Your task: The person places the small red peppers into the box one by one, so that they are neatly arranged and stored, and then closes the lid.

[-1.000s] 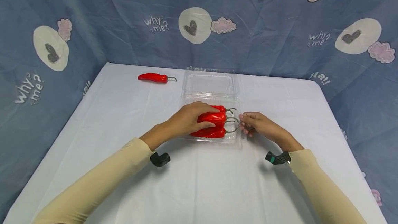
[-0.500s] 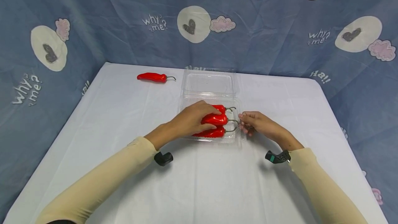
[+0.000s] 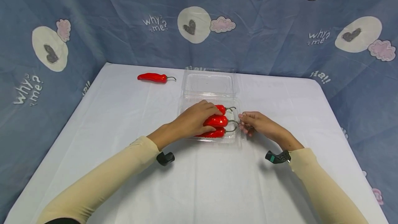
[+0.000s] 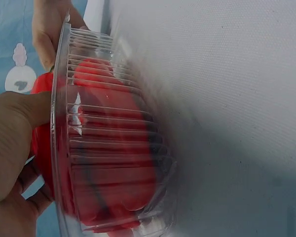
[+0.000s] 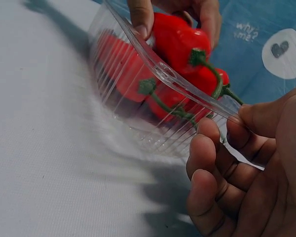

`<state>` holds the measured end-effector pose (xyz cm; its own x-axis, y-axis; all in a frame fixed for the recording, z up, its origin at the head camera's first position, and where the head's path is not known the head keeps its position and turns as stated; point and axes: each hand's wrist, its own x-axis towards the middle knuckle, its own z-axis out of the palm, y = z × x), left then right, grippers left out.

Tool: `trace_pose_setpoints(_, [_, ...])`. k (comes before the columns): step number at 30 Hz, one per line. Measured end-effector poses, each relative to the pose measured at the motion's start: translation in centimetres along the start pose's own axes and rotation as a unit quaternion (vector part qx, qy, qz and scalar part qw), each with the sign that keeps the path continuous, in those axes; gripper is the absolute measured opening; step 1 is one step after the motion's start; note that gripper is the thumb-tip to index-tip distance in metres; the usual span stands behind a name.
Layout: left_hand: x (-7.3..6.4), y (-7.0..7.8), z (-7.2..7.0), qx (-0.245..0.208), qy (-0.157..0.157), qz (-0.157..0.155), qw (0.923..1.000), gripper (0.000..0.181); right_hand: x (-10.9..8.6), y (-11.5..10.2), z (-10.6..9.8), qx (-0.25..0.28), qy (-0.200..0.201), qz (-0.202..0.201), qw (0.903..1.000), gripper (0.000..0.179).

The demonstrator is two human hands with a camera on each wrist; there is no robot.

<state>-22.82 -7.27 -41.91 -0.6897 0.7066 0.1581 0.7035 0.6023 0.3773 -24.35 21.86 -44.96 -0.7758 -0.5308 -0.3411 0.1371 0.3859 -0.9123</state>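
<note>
A clear plastic clamshell box (image 3: 231,139) lies unfolded on the white table, its lid (image 3: 208,83) tipped back on the far side. Several red peppers with green stems lie in the tray, stems toward the right. My left hand (image 3: 193,119) grips the uppermost red pepper (image 3: 216,121), fingers on its far side and thumb on the near side. Another pepper (image 3: 214,133) sits at the near wall. On the right, my right hand (image 3: 259,124) pinches the tray's rim between thumb and fingers, as the right wrist view shows. The left hand covers the peppers' left ends.
A single red pepper (image 3: 152,77) lies at the back left of the white table (image 3: 217,182), left of the lid. Behind the table hangs a blue patterned cloth (image 3: 130,37), which also comes round both sides.
My left hand has shifted slightly to the right, with the uppermost pepper moving a little that way too. The right hand stays at the tray's rim.
</note>
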Motion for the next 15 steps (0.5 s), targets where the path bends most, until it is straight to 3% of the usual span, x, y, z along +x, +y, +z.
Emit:
trace_pose_setpoints(7, [-0.15, -0.01, 0.00, 0.001, -0.006, -0.001, 1.0000, 0.055, 0.00, -0.05, 0.06, 0.001, 0.002, -0.003, 1.0000, 0.035])
trace_pose_setpoints(15, [-0.57, -0.60, -0.56, -0.035, -0.018, -0.009, 0.9992, 0.055, -0.03, -0.02, -0.01, 0.001, 0.001, -0.004, 1.0000, 0.037])
